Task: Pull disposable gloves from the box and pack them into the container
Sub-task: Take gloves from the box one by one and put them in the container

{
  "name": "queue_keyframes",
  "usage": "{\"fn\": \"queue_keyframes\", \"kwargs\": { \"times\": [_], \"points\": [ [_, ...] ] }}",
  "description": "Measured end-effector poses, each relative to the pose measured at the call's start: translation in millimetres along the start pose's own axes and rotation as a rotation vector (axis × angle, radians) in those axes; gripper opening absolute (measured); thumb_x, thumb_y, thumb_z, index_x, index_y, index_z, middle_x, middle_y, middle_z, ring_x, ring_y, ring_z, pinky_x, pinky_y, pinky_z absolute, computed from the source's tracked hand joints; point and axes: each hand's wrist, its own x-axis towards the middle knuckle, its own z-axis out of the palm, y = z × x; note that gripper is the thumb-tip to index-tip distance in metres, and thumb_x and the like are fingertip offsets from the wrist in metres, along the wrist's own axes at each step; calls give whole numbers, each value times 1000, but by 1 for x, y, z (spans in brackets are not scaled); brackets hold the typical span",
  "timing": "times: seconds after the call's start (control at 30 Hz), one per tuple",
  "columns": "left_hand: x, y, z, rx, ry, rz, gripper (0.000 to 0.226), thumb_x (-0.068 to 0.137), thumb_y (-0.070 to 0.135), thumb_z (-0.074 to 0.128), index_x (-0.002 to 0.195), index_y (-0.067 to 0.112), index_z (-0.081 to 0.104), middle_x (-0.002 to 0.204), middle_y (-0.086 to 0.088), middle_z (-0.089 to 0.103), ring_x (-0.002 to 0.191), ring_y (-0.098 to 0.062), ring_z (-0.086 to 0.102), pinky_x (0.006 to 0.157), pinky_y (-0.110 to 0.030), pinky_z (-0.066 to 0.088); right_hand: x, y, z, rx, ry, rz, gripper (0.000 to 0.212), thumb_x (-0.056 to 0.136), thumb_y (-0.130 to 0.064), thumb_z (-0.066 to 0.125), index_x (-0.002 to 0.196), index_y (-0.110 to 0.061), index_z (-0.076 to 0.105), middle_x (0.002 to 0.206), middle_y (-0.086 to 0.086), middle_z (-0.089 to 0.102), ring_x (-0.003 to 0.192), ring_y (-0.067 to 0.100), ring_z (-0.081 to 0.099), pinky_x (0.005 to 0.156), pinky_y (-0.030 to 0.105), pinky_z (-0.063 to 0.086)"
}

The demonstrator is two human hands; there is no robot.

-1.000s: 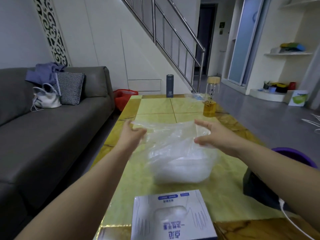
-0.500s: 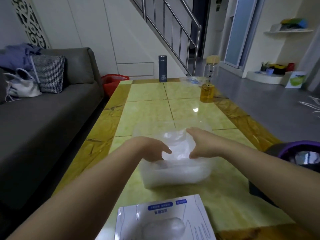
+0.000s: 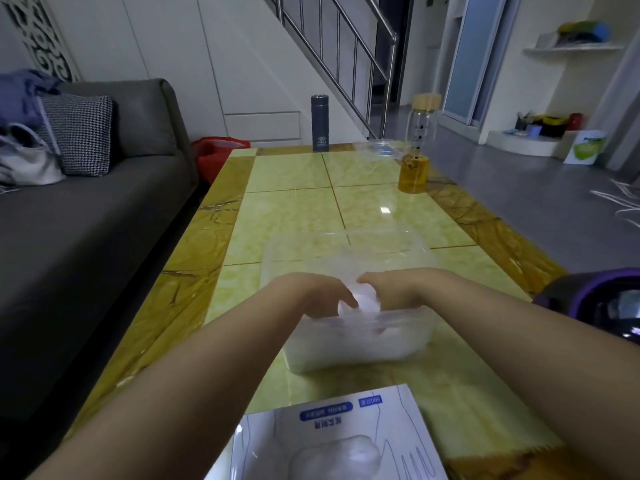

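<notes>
- The gloves [image 3: 362, 301] are a crumpled, filmy wad inside the clear container [image 3: 346, 233]. No single glove can be made out, nor which way any points.
- The container stands mid-table, mouth up, its long axis running left to right.
- The left hand [image 3: 311, 292] curls its fingers round the wad.
- The right hand [image 3: 394, 289] dips behind film and wall, so its grip cannot be told.
- The box [image 3: 398, 420] lies nearest, cut off by the bottom edge.

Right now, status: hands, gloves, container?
Left hand fingers curled on gloves; right hand fingers hidden. Both down inside container, gloves wadded between them. Glove box nearer, apart; nothing blocking.
</notes>
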Motion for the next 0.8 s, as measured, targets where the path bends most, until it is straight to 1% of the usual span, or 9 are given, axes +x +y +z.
{"fn": "queue_keyframes", "kwargs": {
  "times": [0.17, 0.27, 0.33, 0.4, 0.47, 0.57, 0.63, 0.7, 0.8],
  "points": [
    [-14, -5, -3, 377, 52, -112, 34, 97, 15, 44, 127, 19, 57, 134, -3, 53, 122, -25, 50, 106, -43, 30, -3, 2, -1, 24, 11, 81, 110, 77, -32, 78, 153, -20, 0, 157, 7, 22, 133, 30, 40, 101, 38, 43],
    [-23, -1, -7, 563, 52, -164, 28, 98, 21, 39, 117, 13, 58, 128, -4, 57, 122, -26, 49, 110, -53, 19, -23, -1, -9, 105, 126, 70, 86, 85, -25, 70, 152, -19, 16, 143, 10, 42, 109, 27, 60, 83, 33, 52],
    [-34, 5, -12, 506, 89, -135, 28, 97, 28, 42, 114, 14, 60, 126, -1, 58, 121, -23, 49, 109, -55, 19, -44, -6, -11, 92, 337, 2, 65, 88, -24, 66, 145, -19, 35, 136, 6, 50, 111, 21, 57, 87, 30, 48],
    [-50, 7, -15, 412, 159, -122, 33, 97, 35, 43, 121, 20, 60, 128, 4, 57, 123, -20, 48, 110, -55, 17, -69, -14, -9, 103, 617, -127, 38, 90, -23, 62, 127, -21, 57, 119, -3, 62, 97, 9, 58, 80, 21, 45],
    [-67, 5, -15, 354, 265, -95, 34, 98, 38, 42, 126, 25, 58, 132, 7, 55, 125, -17, 46, 111, -53, 17, -99, -26, -2, 176, 733, -298, 19, 90, -20, 61, 108, -20, 68, 92, -14, 63, 73, -3, 54, 65, 10, 39],
    [-100, 6, -1, 212, 530, -5, 32, 97, 33, 46, 128, 30, 56, 131, 7, 54, 118, -16, 51, 101, -34, 32, -134, -44, 27, 95, 484, -475, 16, 90, -19, 61, 101, -20, 72, 83, -17, 61, 65, -13, 52, 61, 3, 37],
    [-121, 9, 11, 124, 697, 62, 31, 97, 28, 47, 126, 29, 57, 127, 7, 56, 108, -16, 57, 85, -28, 37, -136, -52, 51, -66, 300, -503, 21, 91, -19, 60, 109, -21, 71, 95, -10, 66, 71, -7, 53, 64, 5, 35],
    [-139, 13, 27, 90, 737, 78, 30, 97, 26, 47, 125, 29, 59, 126, 8, 56, 103, -16, 58, 80, -26, 37, -130, -57, 73, -209, 206, -503, 27, 93, -20, 57, 118, -24, 67, 110, -5, 64, 86, 7, 56, 73, 17, 37],
    [-155, 14, 49, 66, 715, 57, 31, 96, 28, 51, 125, 29, 59, 130, 7, 54, 111, -16, 55, 90, -29, 41, -119, -60, 96, -218, 198, -485, 25, 94, -24, 55, 116, -23, 66, 104, -3, 62, 89, 18, 57, 73, 26, 41]
  ]
}}
